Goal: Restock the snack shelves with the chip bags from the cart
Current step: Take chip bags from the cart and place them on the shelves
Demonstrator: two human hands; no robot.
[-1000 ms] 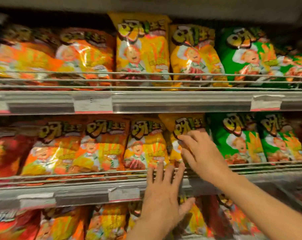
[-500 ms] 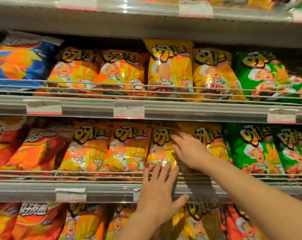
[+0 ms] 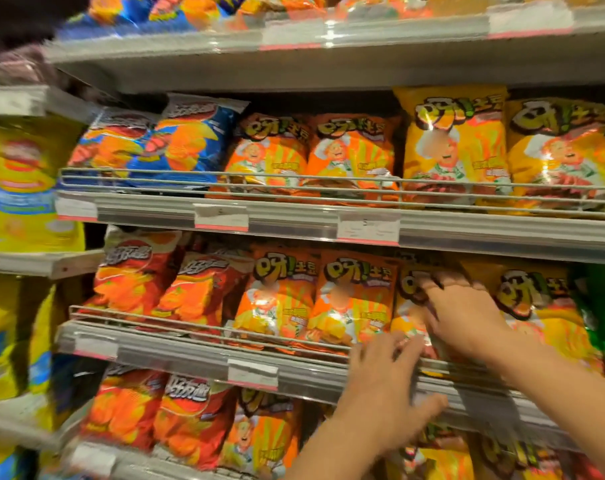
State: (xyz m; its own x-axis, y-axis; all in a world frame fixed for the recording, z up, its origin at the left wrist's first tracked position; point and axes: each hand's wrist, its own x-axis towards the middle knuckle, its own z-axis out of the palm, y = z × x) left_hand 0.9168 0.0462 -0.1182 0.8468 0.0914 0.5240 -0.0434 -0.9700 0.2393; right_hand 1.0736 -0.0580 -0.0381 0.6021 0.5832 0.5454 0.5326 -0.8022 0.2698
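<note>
Right hand [image 3: 467, 320] flat and relaxed on yellow bag [image 3: 411, 306], pushing it upright behind rail [image 3: 224, 329]. Left hand [image 3: 387, 386] spread on shelf edge [image 3: 190, 358], probably for support; gripping nothing.

Three stacked shelves hold upright chip bags behind wire rails. On the middle shelf [image 3: 197, 355], the right hand [image 3: 467, 323] lies on a bag [image 3: 410, 306] (second from the right); the left hand [image 3: 387, 393] rests lower, on the shelf's front edge, left of the right.

Shop: chip bags [image 3: 353, 299], price tags [image 3: 368, 227]
</note>
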